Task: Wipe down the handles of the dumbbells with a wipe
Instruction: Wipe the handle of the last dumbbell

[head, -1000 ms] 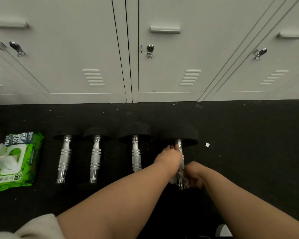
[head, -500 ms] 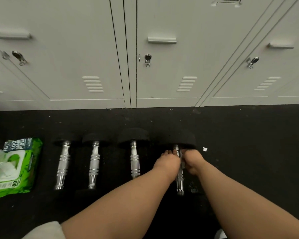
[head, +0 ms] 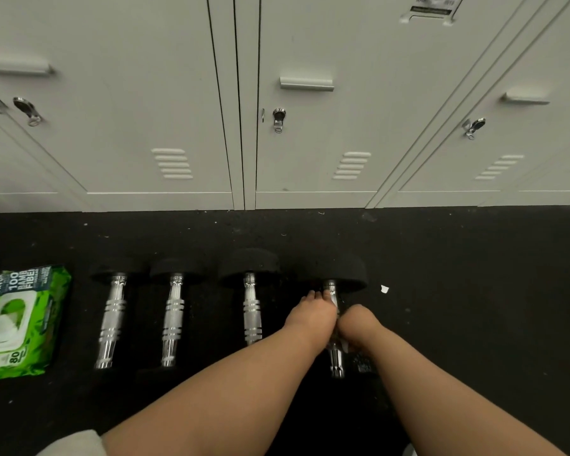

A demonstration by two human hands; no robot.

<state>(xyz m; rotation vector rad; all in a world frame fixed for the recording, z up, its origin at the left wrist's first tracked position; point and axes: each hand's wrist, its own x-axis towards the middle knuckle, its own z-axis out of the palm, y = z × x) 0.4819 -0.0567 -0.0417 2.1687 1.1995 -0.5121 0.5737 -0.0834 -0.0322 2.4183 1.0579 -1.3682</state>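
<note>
- Down on black floor (head: 474, 324): four dumbbells in a row, chrome handles running 12 to 6 o'clock, far heads toward grey lockers (head: 310, 143).
- Rightmost dumbbell (head: 339, 271), centre of view: both hands meeting on its handle (head: 337, 362).
- Left hand (head: 310, 315): fingers curled over handle from the 9 o'clock side, gripping it.
- Right hand (head: 357, 322): curled round handle from the 3 o'clock side, just beside left hand; wipe (head: 343, 345) only a pale blur under it, grip on it hard to confirm.
- Other three dumbbells (head: 250, 307) at 9 o'clock of the hands, untouched.
- Green wipe pack (head: 43, 324) at far 9 o'clock, flap open, white sheet showing.
- Small white scrap (head: 384, 288) on floor at 3 o'clock of the far head.
</note>
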